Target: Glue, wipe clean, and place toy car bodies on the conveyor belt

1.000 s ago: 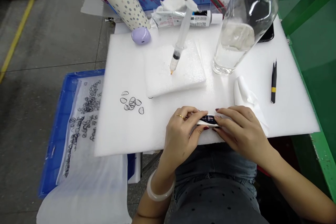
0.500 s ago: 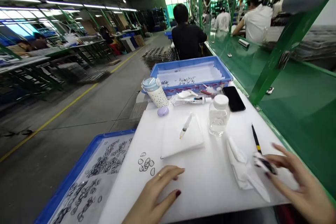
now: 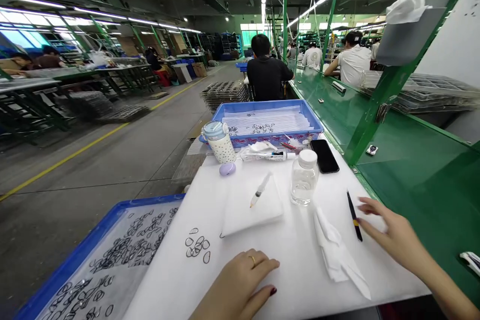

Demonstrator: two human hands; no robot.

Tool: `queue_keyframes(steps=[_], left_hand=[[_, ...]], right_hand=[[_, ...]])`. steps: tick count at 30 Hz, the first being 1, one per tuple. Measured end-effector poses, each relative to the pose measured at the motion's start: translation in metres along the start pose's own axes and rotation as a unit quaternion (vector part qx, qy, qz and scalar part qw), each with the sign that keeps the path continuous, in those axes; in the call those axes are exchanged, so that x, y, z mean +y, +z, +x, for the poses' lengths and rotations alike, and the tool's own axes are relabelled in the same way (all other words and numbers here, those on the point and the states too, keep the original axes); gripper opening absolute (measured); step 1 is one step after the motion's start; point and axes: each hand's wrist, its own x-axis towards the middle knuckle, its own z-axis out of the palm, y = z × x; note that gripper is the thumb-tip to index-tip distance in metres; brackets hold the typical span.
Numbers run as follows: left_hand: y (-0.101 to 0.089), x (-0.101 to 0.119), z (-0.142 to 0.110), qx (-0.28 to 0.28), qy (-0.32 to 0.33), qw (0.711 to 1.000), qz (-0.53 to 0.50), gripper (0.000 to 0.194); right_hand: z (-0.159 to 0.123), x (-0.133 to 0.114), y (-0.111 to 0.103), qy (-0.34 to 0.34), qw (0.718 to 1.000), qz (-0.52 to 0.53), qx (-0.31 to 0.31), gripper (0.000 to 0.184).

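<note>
My left hand (image 3: 240,285) rests on the white foam board (image 3: 292,255), fingers loosely curled, holding nothing. Just left of it lie several small dark rings (image 3: 197,247). My right hand (image 3: 390,232) hovers open over the board's right edge, fingers spread, beside black tweezers (image 3: 353,215). A small white and dark part (image 3: 471,260) lies on the green conveyor (image 3: 412,160) at the far right, apart from both hands. A crumpled white wipe (image 3: 337,255) lies between my hands.
A syringe (image 3: 260,189) rests on a small foam pad. Behind stand a clear bottle (image 3: 303,177), a phone (image 3: 324,155), a spotted cup (image 3: 220,142), a glue tube and a blue tray (image 3: 270,117). Another blue tray of rings (image 3: 108,255) sits at left. People sit ahead along the line.
The view lifted from the board to the hall. My hands parted; the right hand carried the small part to the right and let it go on the conveyor, and now hangs empty.
</note>
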Motion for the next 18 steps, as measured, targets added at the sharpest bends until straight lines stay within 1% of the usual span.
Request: queue_keyframes(steps=[1, 3, 4, 5, 7, 9, 11, 13, 15, 16, 18], left_hand=[[0.008, -0.002, 0.0, 0.019, -0.001, 1.0, -0.007, 0.03], [0.02, -0.008, -0.002, 0.061, -0.002, 0.998, -0.032, 0.027], [0.025, -0.011, -0.004, 0.078, -0.001, 0.996, -0.047, 0.026], [0.028, -0.014, -0.006, 0.091, 0.002, 0.994, -0.063, 0.026], [0.032, -0.02, -0.01, 0.109, 0.014, 0.99, -0.086, 0.025], [0.034, -0.023, -0.012, 0.119, 0.022, 0.988, -0.095, 0.024], [0.035, -0.024, -0.012, 0.12, 0.019, 0.988, -0.095, 0.024], [0.035, -0.023, -0.012, 0.12, 0.013, 0.988, -0.093, 0.024], [0.035, -0.022, -0.013, 0.126, 0.016, 0.988, -0.088, 0.024], [0.035, -0.022, -0.014, 0.132, 0.019, 0.987, -0.086, 0.024], [0.035, -0.023, -0.016, 0.146, 0.023, 0.986, -0.08, 0.024]], right_hand=[[0.017, -0.021, 0.012, -0.007, 0.999, 0.02, -0.049, 0.052], [0.049, -0.057, 0.033, -0.006, 0.99, 0.013, -0.144, 0.066], [0.063, -0.07, 0.042, -0.01, 0.987, 0.012, -0.163, 0.067], [0.075, -0.08, 0.05, -0.014, 0.984, 0.01, -0.178, 0.064], [0.092, -0.092, 0.063, -0.022, 0.982, 0.01, -0.188, 0.051], [0.101, -0.097, 0.073, -0.023, 0.981, 0.01, -0.191, 0.041], [0.104, -0.1, 0.081, -0.019, 0.981, 0.009, -0.191, 0.04], [0.104, -0.1, 0.084, -0.013, 0.981, 0.008, -0.194, 0.041], [0.104, -0.094, 0.079, -0.008, 0.979, 0.008, -0.202, 0.044], [0.104, -0.089, 0.073, -0.004, 0.979, 0.007, -0.203, 0.045], [0.106, -0.07, 0.054, 0.018, 0.981, -0.006, -0.192, 0.042]])
